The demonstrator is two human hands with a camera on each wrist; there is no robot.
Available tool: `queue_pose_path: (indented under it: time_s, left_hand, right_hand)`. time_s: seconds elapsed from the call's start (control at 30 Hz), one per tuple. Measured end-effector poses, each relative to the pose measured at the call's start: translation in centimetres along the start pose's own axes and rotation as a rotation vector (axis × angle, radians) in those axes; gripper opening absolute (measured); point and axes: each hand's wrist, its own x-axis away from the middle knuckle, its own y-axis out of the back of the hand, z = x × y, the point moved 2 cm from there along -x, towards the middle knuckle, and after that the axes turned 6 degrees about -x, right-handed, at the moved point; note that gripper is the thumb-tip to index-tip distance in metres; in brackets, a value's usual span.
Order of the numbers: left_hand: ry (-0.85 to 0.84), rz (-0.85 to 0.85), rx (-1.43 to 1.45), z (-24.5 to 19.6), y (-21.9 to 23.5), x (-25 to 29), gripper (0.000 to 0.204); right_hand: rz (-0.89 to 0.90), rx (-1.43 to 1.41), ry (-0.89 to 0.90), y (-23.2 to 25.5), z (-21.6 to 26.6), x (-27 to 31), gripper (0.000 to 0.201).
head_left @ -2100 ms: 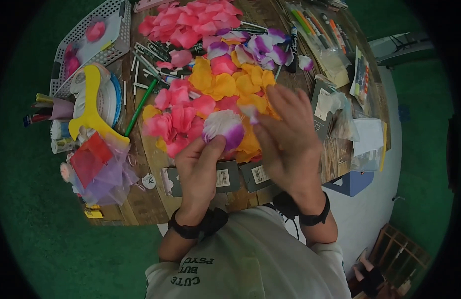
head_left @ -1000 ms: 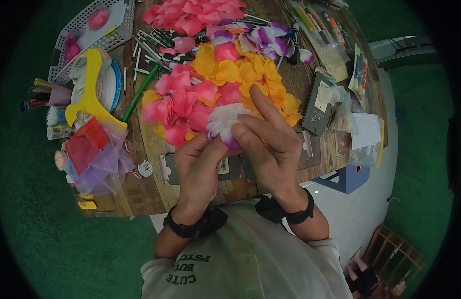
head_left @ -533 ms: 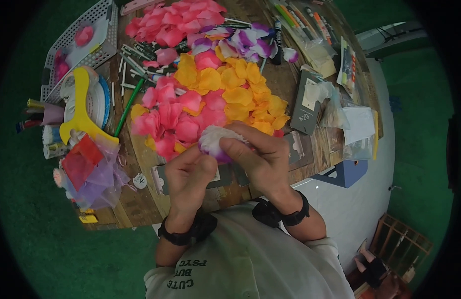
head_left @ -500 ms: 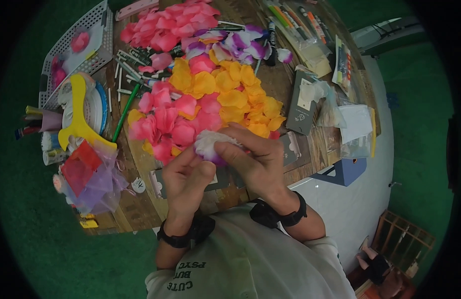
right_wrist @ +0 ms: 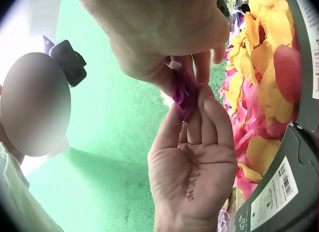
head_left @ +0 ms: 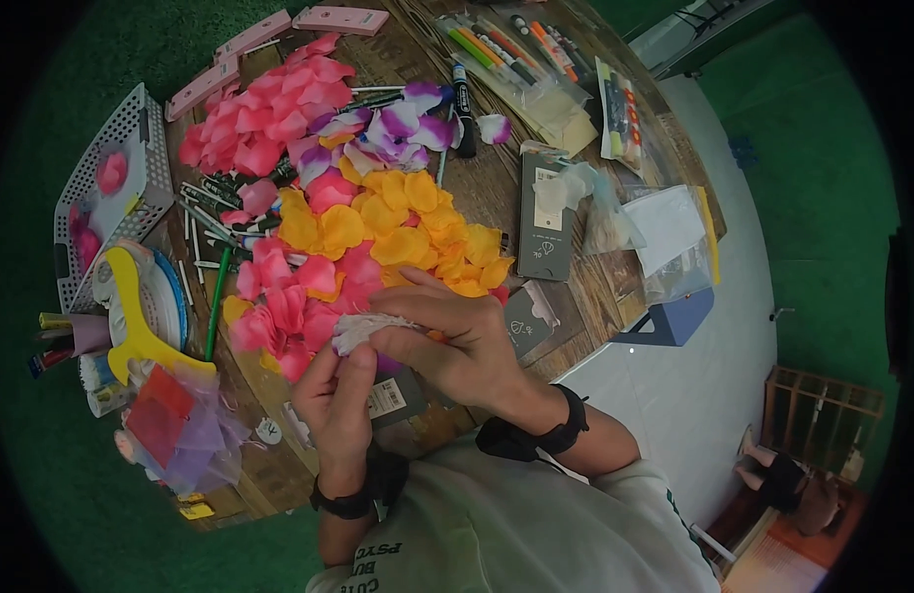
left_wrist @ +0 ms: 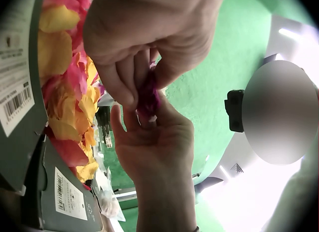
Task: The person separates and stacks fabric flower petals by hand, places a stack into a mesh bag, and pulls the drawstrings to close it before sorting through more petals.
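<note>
Both hands pinch a stack of purple-and-white artificial petals (head_left: 363,331), whose pale frilled edges face up in the head view. The left hand (head_left: 336,405) grips its near left end between thumb and fingers. From the right, the right hand (head_left: 462,346) holds it with the thumb on top and fingers beyond. Both wrist views show the purple petals (left_wrist: 148,97) squeezed between the two hands' fingertips. Just beyond the hands lie loose pink petals (head_left: 284,306) and yellow petals (head_left: 398,217). Farther back are purple-and-white petals (head_left: 403,128).
At left stand a perforated basket (head_left: 156,188), a yellow Y-shaped piece (head_left: 131,316) and purple mesh bags (head_left: 195,445). Dark flat boxes (head_left: 546,217) lie right of the petals and under the hands. A black marker (head_left: 463,114) and pen pouches (head_left: 516,69) are at the back.
The right hand, earlier apart with a single purple-and-white petal, has come to the stack and now grips it with the left. The head view has turned, shifting the tabletop leftward.
</note>
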Motion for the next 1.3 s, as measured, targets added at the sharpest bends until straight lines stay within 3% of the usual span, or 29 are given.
queue_pose_path:
  time_s: [0.2,0.27,0.3,0.33,0.4,0.43,0.5,0.57,0.67,0.77,0.87,0.93,0.97,1.0,1.07,1.27,1.3]
  left_hand:
    - [-0.049,-0.119,-0.006,0.0,-0.2,-0.6,0.017]
    - [-0.040,-0.234,0.049,0.3,0.0,-1.0,0.016]
    - [-0.039,-0.238,0.051,0.2,0.0,-1.1,0.016]
    - [-0.042,-0.238,0.088,0.0,0.0,-1.3,0.017]
    - [-0.046,-0.240,0.126,-0.1,0.2,-1.4,0.018]
    - [-0.040,-0.229,0.116,-0.2,0.4,-1.3,0.018]
    - [-0.038,-0.225,0.109,-0.1,0.6,-1.3,0.019]
    - [-0.023,-0.208,0.065,0.1,0.7,-1.3,0.017]
    - [-0.019,-0.208,0.112,-0.1,0.4,-1.4,0.021]
    - [0.007,-0.222,0.091,-0.2,0.4,-1.2,0.021]
    - [-0.013,-0.212,0.110,-0.2,0.3,-1.2,0.021]
    - [-0.018,-0.210,0.109,-0.4,0.2,-1.2,0.021]
    - [-0.018,-0.199,0.109,-0.5,0.1,-1.2,0.022]
    - [-0.016,-0.207,0.107,-0.5,0.0,-1.2,0.022]
    - [0.002,-0.202,0.069,-0.6,0.0,-1.0,0.016]
    - [0.010,-0.237,0.075,-0.6,-0.2,-0.7,0.020]
    - [0.015,-0.246,0.069,-0.7,-0.4,-0.7,0.020]
  right_hand:
    - [0.103,0.091,0.053,0.3,-0.2,-1.5,0.020]
    - [0.015,0.250,0.083,1.5,0.3,-3.1,0.021]
    - [-0.049,0.375,0.207,2.3,-0.8,-4.1,0.028]
    - [-0.046,0.375,0.205,3.2,-1.4,-5.3,0.028]
    - [-0.117,1.025,0.296,5.0,-2.1,-7.3,0.039]
    - [-0.113,1.024,0.299,5.4,-2.5,-7.7,0.039]
    - [-0.118,1.357,0.136,6.1,-3.7,-8.5,0.055]
    - [-0.128,1.412,0.153,6.5,-5.2,-9.1,0.060]
    - [-0.083,1.360,0.113,6.7,-6.0,-9.5,0.060]
    - [-0.188,1.290,0.141,7.0,-5.6,-9.7,0.053]
    - [-0.211,1.096,0.103,8.0,-3.7,-9.6,0.037]
    - [-0.337,0.649,0.164,8.4,-2.5,-8.6,0.022]
    - [-0.373,0.389,-0.076,8.2,-2.0,-7.9,0.018]
    - [-0.366,0.385,-0.079,7.9,-0.9,-7.3,0.018]
    - [-0.392,-0.091,-0.253,7.2,0.4,-6.2,0.017]
    - [-0.344,-0.235,-0.185,4.7,2.4,-3.5,0.033]
    - [-0.290,-0.236,-0.213,4.4,3.1,-3.2,0.048]
